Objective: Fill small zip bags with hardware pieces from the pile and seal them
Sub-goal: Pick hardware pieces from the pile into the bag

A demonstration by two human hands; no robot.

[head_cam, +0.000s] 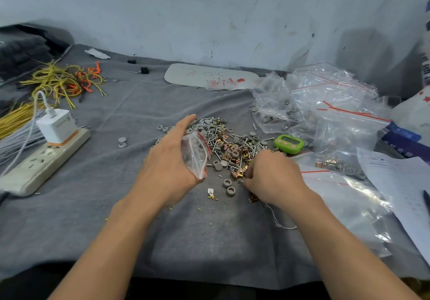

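On the grey-clothed counter (97, 211), the left hand (167, 160) is gripping a small zip bag (195, 155), turning its red-striped mouth toward the pile (223, 141) so pieces go straight in. Just beside it, the right hand (272, 174) is curling over brass clips (235, 174); whether it is holding any is hidden.

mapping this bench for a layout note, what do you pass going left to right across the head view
power strip → left hand → small zip bag that it holds → hardware pile → green timer → paper sheet
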